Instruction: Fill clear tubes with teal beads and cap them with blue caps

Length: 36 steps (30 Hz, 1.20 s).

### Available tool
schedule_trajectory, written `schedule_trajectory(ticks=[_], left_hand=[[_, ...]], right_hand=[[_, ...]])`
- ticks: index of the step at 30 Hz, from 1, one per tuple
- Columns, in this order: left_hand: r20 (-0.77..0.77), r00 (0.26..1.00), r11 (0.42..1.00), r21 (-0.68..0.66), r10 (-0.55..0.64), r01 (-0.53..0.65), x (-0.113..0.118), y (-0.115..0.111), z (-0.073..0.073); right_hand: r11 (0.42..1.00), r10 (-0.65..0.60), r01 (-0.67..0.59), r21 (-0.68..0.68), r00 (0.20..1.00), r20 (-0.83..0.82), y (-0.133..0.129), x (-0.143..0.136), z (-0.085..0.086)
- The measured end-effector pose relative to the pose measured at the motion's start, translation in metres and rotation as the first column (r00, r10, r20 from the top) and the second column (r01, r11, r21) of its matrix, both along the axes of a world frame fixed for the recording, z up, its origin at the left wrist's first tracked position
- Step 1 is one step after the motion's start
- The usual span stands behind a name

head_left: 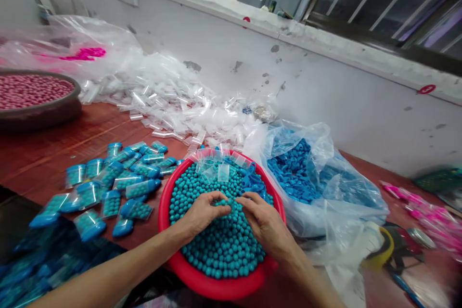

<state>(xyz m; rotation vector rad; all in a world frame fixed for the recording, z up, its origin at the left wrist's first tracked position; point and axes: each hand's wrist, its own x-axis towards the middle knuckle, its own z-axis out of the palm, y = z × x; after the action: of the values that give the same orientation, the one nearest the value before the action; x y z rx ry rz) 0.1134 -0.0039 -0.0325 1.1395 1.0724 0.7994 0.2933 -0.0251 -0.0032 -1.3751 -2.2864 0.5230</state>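
Observation:
A red basin (166, 192) full of round teal beads (224, 255) is in front of me. Over the beads, my left hand (205, 212) is closed in a pinch, thumb against forefinger. Anything between those fingertips blends into the beads. My right hand (265, 224) faces it, fingers curled and close together, tips almost meeting the left ones. Whatever it may hold is too small to make out. Several clear plastic cases (223, 172) lie on the beads along the far rim. Beside them sits a small heap of blue caps (253, 180).
Bead-filled cases with blue caps (124, 179) lie left of the basin. A pile of clear cases (180, 106) runs along the wall. Right is a plastic bag of blue caps (294, 173); far left, a bowl of pink beads (32, 90). Pink pieces (426, 209) lie far right.

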Motion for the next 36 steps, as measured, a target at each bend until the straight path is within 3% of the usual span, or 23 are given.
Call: schedule_trajectory(ticks=[2, 4, 7, 11, 16, 19, 21, 26, 36], left_hand=[[-0.067, 0.996, 0.999, -0.003, 0.054, -0.054, -0.001, 0.000, 0.001], [-0.066, 0.997, 0.999, -0.016, 0.045, -0.046, -0.001, 0.000, 0.001], [0.085, 0.996, 0.990, -0.139, -0.026, 0.038, -0.003, 0.000, 0.000], [0.207, 0.975, 0.967, -0.254, 0.079, -0.024, -0.006, 0.003, -0.004], [0.171, 0.984, 0.983, -0.184, 0.051, -0.019, -0.004, 0.004, -0.008], [0.154, 0.988, 0.979, -0.202, -0.007, 0.038, -0.004, 0.002, -0.007], [0.162, 0.987, 0.970, -0.235, -0.016, 0.054, -0.004, 0.002, -0.005], [0.139, 0.988, 0.974, -0.225, 0.060, -0.028, -0.004, 0.004, -0.006], [0.254, 0.967, 0.981, -0.189, -0.005, 0.054, -0.004, 0.000, -0.006]], right_hand=[[0.997, -0.062, 0.062, 0.042, 0.998, -0.011, -0.001, -0.002, 0.002], [0.999, -0.038, 0.039, 0.031, 0.998, -0.042, -0.004, -0.007, 0.000], [0.998, 0.052, -0.055, -0.027, 0.994, -0.096, -0.010, -0.016, -0.008], [0.999, 0.038, -0.040, -0.010, 0.990, -0.133, -0.022, -0.011, -0.018], [0.999, 0.013, -0.022, 0.044, 0.979, 0.204, -0.017, 0.004, -0.007], [0.972, -0.176, 0.081, 0.221, 0.874, 0.453, 0.006, -0.001, -0.002], [0.955, -0.256, 0.120, 0.270, 0.791, 0.556, 0.023, -0.007, -0.004], [0.957, -0.249, 0.097, 0.272, 0.753, 0.609, 0.038, -0.013, -0.016], [0.952, -0.219, 0.001, 0.306, 0.701, 0.679, 0.050, -0.021, -0.026]])
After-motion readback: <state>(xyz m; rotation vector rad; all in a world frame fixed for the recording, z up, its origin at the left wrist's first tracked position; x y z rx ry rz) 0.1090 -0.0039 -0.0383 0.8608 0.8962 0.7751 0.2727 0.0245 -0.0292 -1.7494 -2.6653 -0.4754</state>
